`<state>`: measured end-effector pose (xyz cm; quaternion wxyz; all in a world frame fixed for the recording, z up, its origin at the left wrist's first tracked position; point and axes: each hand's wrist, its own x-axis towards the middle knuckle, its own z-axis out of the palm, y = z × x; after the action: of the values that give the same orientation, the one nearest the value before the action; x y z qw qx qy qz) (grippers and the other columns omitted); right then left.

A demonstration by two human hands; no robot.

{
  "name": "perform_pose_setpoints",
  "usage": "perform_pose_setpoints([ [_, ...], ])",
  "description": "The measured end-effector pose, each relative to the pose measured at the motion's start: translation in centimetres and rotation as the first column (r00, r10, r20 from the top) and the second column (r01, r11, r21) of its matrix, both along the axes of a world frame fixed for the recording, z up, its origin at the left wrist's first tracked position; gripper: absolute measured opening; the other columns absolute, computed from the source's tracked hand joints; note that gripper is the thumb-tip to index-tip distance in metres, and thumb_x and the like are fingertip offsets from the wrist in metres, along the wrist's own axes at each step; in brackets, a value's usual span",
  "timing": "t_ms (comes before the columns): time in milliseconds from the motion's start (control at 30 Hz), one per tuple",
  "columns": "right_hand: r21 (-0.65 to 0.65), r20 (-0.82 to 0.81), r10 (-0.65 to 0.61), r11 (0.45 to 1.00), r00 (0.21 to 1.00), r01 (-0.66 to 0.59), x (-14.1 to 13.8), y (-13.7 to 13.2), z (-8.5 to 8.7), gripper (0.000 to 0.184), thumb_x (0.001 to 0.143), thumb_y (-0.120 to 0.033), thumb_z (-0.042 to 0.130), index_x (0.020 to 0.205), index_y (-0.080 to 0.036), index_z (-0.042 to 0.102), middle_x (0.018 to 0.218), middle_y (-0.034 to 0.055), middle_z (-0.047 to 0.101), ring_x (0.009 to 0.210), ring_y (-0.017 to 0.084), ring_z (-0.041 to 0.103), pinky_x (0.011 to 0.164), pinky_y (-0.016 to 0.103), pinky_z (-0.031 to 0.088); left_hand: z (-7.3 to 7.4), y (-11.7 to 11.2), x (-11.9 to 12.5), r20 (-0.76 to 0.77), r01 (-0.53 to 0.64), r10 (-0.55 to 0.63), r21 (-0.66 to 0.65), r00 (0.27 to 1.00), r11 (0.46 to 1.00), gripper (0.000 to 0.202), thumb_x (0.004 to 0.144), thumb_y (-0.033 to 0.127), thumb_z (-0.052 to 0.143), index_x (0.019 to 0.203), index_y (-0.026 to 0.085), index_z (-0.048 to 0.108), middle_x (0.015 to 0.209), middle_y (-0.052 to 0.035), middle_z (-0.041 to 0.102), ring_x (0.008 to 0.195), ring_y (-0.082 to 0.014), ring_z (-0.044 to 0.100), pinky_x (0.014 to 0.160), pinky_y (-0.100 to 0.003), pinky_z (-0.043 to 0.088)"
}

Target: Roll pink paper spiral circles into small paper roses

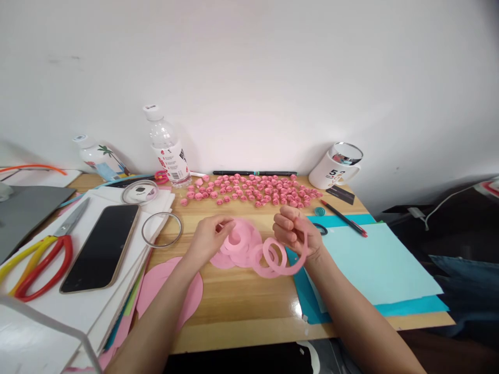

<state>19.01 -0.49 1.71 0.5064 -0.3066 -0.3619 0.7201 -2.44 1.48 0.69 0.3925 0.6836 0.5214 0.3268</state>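
My left hand (209, 236) rests on the wooden desk (241, 301) with its fingers pinched on the inner end of a pink paper spiral (249, 248). My right hand (294, 231) is closed around the outer strip of the same spiral, which curls down in loops below it. A flat pink paper circle (166, 288) lies under my left forearm. Many small rolled pink paper roses (253, 189) are spread along the back of the desk.
Red and yellow scissors (41, 259), a black phone (101, 244) and a clear ring (161, 229) lie on white sheets at left. Two bottles (167, 148), a white mug (335, 169), a red pen (345, 218) and blue paper sheets (374, 265) are also on the desk.
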Motion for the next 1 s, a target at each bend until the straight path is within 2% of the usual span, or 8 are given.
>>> perform_pose_setpoints([
  [100, -0.046, 0.01, 0.018, 0.999, 1.0, -0.018, -0.8, -0.2, 0.8, 0.036, 0.052, -0.044, 0.081, 0.06, -0.022, 0.053, 0.055, -0.0042, 0.053, 0.037, 0.005, 0.037, 0.03, 0.015, 0.03, 0.0, -0.2, 0.1, -0.213, -0.028, 0.087, 0.265, 0.973, 0.964, 0.022, 0.081, 0.03, 0.052, 0.075, 0.017, 0.068, 0.081, -0.007, 0.069, 0.079, -0.0211, 0.062, 0.074, -0.034, 0.048],
  [200, -0.089, 0.017, 0.03, 0.996, 0.999, -0.029, -1.6, 0.0, 1.3, 0.026, 0.059, -0.038, 0.079, 0.066, -0.019, 0.062, 0.062, -0.0017, 0.061, 0.04, 0.004, 0.044, 0.036, 0.015, 0.04, 0.0, -0.2, 0.1, -0.144, -0.102, 0.187, 0.457, 0.972, 0.884, 0.021, 0.083, 0.026, 0.051, 0.094, 0.017, 0.067, 0.102, -0.0097, 0.067, 0.098, -0.0225, 0.06, 0.088, -0.038, 0.045],
  [333, -0.099, -0.019, 0.028, 0.995, 0.999, -0.03, -2.0, 0.7, 0.9, 0.021, 0.065, -0.033, 0.077, 0.07, -0.015, 0.066, 0.067, 0.0001, 0.065, 0.044, 0.003, 0.051, 0.041, 0.012, 0.045, -0.8, 0.0, 0.1, -0.066, -0.109, 0.148, 0.407, 0.987, 0.907, 0.024, 0.088, 0.026, 0.045, 0.099, 0.017, 0.064, 0.1, -0.0077, 0.068, 0.093, -0.0194, 0.063, 0.085, -0.035, 0.048],
  [500, -0.124, -0.065, -0.068, 0.991, 0.996, 0.06, -1.6, 1.3, -1.0, 0.02, 0.063, -0.031, 0.079, 0.066, -0.016, 0.066, 0.064, -0.0008, 0.064, 0.047, 0.004, 0.053, 0.042, 0.01, 0.045, -1.3, 0.2, -0.1, -0.22, 0.09, -0.003, 0.388, 0.975, 0.917, 0.034, 0.083, 0.03, 0.055, 0.116, 0.02, 0.058, 0.123, -0.0096, 0.059, 0.119, -0.0257, 0.048, 0.099, -0.046, 0.038],
  [633, -0.114, -0.07, -0.078, 0.991, 0.994, 0.07, -1.2, 1.3, -1.9, 0.021, 0.062, -0.032, 0.079, 0.067, -0.016, 0.067, 0.065, -0.0011, 0.064, 0.048, 0.003, 0.052, 0.043, 0.011, 0.045, -0.7, 0.0, 0.0, -0.238, 0.129, -0.043, 0.36, 0.97, 0.924, 0.023, 0.071, 0.03, 0.07, 0.092, 0.021, 0.068, 0.1, -0.0071, 0.069, 0.11, -0.0294, 0.052, 0.095, -0.047, 0.037],
  [767, -0.089, -0.089, -0.056, 0.995, 0.994, 0.048, -1.0, 1.0, -1.4, 0.021, 0.061, -0.032, 0.08, 0.068, -0.018, 0.066, 0.061, -0.0021, 0.062, 0.046, 0.003, 0.048, 0.041, 0.011, 0.043, 0.3, -0.3, 0.1, 0.152, -0.088, 0.046, 0.279, 0.987, 0.956, 0.014, 0.079, 0.027, 0.062, 0.068, 0.019, 0.065, 0.071, -0.0025, 0.067, 0.074, -0.0182, 0.06, 0.076, -0.035, 0.045],
  [900, -0.099, -0.181, -0.066, 0.994, 0.981, 0.048, -0.6, 0.7, -0.6, 0.022, 0.057, -0.029, 0.082, 0.067, -0.022, 0.064, 0.06, -0.0045, 0.057, 0.045, 0.003, 0.042, 0.037, 0.01, 0.036, 1.3, -0.2, -0.3, 0.703, -0.085, 0.149, -0.126, 0.695, 0.988, 0.024, 0.076, 0.038, 0.064, 0.067, 0.017, 0.059, 0.063, 0.0, 0.062, 0.057, -0.0129, 0.059, 0.054, -0.025, 0.047],
  [1000, -0.095, -0.236, -0.074, 0.994, 0.969, 0.053, -0.2, 0.5, -0.5, 0.022, 0.057, -0.029, 0.081, 0.064, -0.023, 0.061, 0.057, -0.006, 0.051, 0.043, 0.003, 0.034, 0.033, 0.01, 0.029, 1.2, 0.2, -0.3, 0.766, 0.008, 0.269, -0.337, 0.584, 0.941, 0.028, 0.067, 0.038, 0.072, 0.068, 0.014, 0.059, 0.06, 0.0004, 0.06, 0.05, -0.0103, 0.056, 0.043, -0.02, 0.043],
])
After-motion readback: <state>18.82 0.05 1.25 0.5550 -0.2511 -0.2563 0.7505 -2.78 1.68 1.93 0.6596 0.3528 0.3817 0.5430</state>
